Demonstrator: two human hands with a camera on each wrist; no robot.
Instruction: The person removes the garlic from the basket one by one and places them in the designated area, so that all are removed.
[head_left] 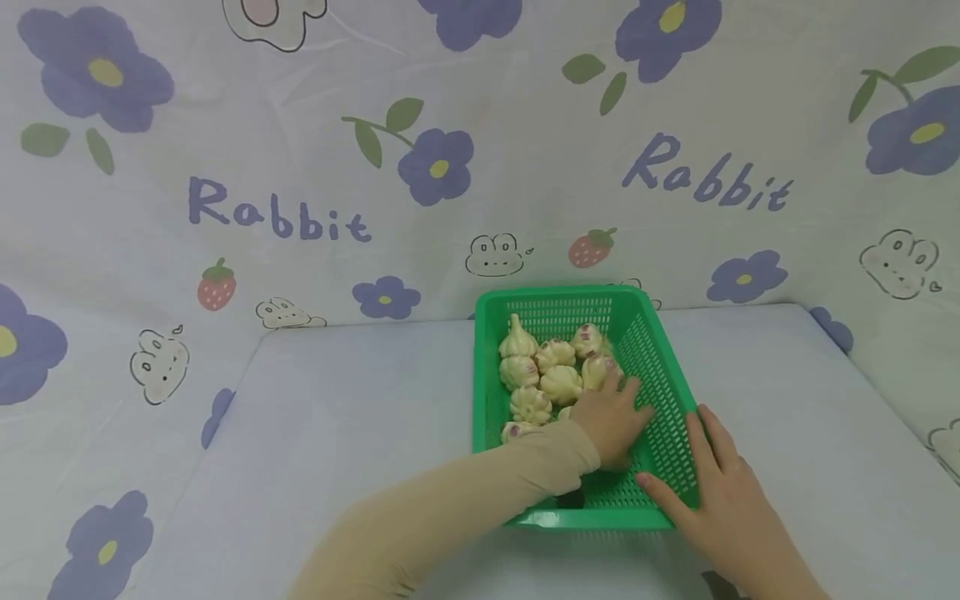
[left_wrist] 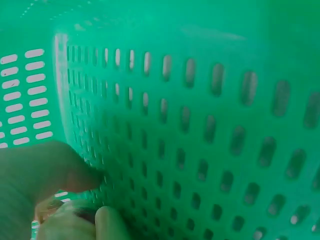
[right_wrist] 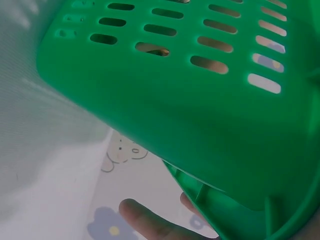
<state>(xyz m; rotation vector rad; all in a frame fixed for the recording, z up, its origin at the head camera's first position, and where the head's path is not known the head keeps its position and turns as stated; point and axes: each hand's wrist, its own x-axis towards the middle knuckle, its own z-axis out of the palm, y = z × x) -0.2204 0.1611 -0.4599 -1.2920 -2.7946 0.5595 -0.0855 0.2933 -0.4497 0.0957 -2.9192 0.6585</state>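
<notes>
A green plastic basket (head_left: 592, 520) with slotted walls holds several pale garlic bulbs (head_left: 561, 385), some marked purple, grouped toward its left and far parts. My left hand (head_left: 613, 421) reaches down inside, near the right wall. Up close in the left wrist view, its digits (left_wrist: 75, 175) pinch a garlic bulb (left_wrist: 70, 222), which is partly hidden by the hand. At the basket's near right corner my right hand (head_left: 731, 496) grips the rim, thumb over the near edge and fingers along the outer right side. The right wrist view shows fingers (right_wrist: 145, 220) beyond the rim.
A white-covered table (head_left: 360, 400) lies beneath the basket. Behind it and along both sides hangs a white cloth (head_left: 525, 200) printed with purple flowers, rabbits and lettering. My left forearm's beige sleeve (head_left: 450, 508) crosses the basket's near left corner and hides part of it.
</notes>
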